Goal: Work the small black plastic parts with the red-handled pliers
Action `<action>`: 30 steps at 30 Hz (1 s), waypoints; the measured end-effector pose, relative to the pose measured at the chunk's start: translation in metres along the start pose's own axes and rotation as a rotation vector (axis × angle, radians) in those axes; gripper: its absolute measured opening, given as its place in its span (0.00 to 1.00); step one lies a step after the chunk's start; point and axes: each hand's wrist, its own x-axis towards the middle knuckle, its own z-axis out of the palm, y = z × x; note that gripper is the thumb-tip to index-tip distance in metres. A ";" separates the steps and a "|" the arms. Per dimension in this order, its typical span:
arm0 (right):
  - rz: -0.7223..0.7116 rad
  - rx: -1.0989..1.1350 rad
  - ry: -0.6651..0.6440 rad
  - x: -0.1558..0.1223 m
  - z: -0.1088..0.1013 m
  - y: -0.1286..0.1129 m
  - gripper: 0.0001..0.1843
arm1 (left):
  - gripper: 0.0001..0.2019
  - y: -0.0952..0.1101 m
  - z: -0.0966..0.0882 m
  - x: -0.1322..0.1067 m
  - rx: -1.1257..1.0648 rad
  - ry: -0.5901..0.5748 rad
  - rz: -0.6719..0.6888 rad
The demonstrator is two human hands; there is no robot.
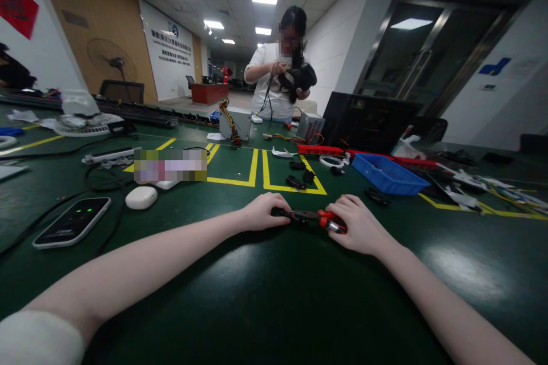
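Observation:
My right hand (357, 224) is closed round the red handles of a pair of pliers (327, 220), whose jaws point left. At the tip of those jaws, my left hand (266, 211) pinches a small black part (280, 212); its exact kind is too small to make out. Just below the jaws there is more black material, and I cannot tell whether it belongs to the same part. Both hands are low over the green table (274, 296). Beyond them lie several small black pieces (296, 182) inside a yellow-taped square.
A blue tray (387, 175) stands right of my hands. On the left are a phone-like device (72, 222), a white case (141, 198) and black cables. Power supply units (234, 125) and a dark monitor (363, 125) stand farther back. Across the table a person (278, 80) holds a black headset.

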 end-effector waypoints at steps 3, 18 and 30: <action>-0.014 -0.022 -0.008 0.000 -0.001 0.001 0.11 | 0.07 0.001 0.000 0.000 0.000 0.005 -0.001; 0.021 0.006 -0.018 -0.003 -0.009 0.004 0.18 | 0.08 -0.003 0.001 0.001 -0.029 0.016 -0.011; 0.001 -0.009 -0.031 -0.003 -0.007 0.005 0.18 | 0.09 -0.007 0.005 0.000 0.083 0.028 0.042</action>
